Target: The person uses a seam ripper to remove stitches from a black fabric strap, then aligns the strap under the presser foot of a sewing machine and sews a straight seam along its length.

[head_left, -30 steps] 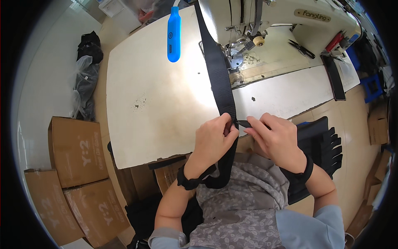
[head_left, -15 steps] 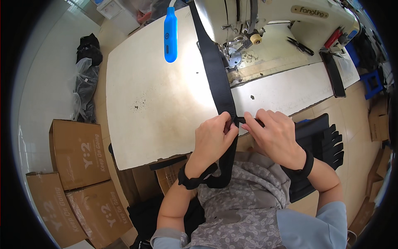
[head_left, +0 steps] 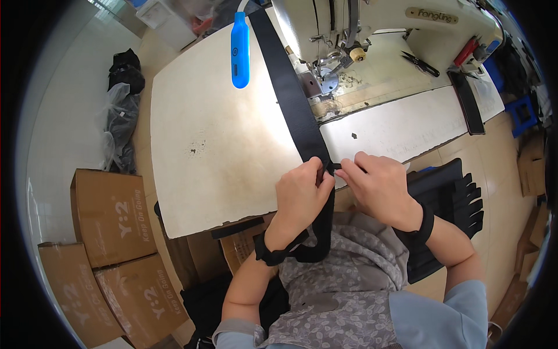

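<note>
a long black leather-like strip (head_left: 285, 87) is being pinched by the left hand (head_left: 302, 189), a thin black tab (head_left: 336, 166) by the right hand (head_left: 381, 189); work between them seems unfinished.

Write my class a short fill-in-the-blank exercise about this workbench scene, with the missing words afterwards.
1. The left hand pinches a long black strap, which runs left of the ____ machine.
2. The slim device near the top edge is coloured ____.
3. Thread snips lie to the needle's ____ in the picture.
4. The boxes at lower left are brown ____.

Missing words: sewing; blue; right; cardboard.
</note>
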Tool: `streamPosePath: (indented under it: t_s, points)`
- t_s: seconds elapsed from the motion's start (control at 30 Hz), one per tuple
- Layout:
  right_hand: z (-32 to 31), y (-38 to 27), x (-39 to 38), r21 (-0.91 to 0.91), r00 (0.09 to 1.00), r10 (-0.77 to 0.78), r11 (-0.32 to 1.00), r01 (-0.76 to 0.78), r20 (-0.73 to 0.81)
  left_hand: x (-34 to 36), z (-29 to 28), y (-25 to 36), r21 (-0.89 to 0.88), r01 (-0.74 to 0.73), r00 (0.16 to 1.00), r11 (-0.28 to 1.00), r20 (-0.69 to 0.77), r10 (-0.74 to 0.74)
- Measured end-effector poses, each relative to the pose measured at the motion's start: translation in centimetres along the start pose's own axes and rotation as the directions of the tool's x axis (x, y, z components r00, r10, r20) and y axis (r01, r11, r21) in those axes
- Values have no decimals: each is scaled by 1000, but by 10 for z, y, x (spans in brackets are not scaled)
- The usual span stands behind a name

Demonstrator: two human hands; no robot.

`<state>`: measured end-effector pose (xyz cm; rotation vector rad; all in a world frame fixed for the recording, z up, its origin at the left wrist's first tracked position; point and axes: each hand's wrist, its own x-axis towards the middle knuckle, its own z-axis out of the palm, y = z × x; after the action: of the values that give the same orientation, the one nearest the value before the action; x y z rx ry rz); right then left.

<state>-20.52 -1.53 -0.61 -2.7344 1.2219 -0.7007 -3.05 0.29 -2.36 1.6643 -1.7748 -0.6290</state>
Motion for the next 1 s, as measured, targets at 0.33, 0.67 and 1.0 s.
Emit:
streamPosePath:
  t_s: [0.33, 0.67, 1.0]
  points:
    - [12, -7, 12, 646, 884, 352, 605, -466, 308, -13, 10, 3, 33, 5, 997, 999, -73, -3]
    - [16, -6, 12, 657, 954, 205, 692, -300, 220, -22, 4, 6, 51, -33, 998, 998, -51, 36]
    - [9, 3, 8, 786, 947, -21, 564, -254, 321, -12, -24, -17, -240, -359, 897, 902, 180, 405]
